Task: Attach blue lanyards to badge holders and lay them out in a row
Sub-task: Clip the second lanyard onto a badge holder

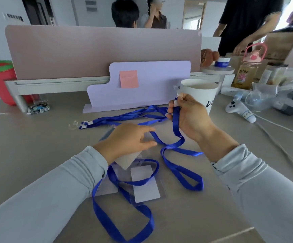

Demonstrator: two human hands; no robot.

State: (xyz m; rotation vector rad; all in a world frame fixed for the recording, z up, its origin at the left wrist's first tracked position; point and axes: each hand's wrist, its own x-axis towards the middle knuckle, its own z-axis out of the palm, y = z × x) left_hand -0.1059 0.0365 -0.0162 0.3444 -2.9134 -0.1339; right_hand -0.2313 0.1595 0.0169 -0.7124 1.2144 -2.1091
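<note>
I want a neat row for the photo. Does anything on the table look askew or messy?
Yes: the badge holders lie overlapped and tilted in a heap close in front of the person, with a blue lanyard looped loosely across them. Nothing looks spilled or damaged.

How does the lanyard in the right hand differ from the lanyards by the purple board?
The held lanyard is lifted at its clip end by the right hand; the bundle of lanyards lies flat on the desk. The held one is single and looped; the bundle is several, stretched out straight. Both are blue.
</note>
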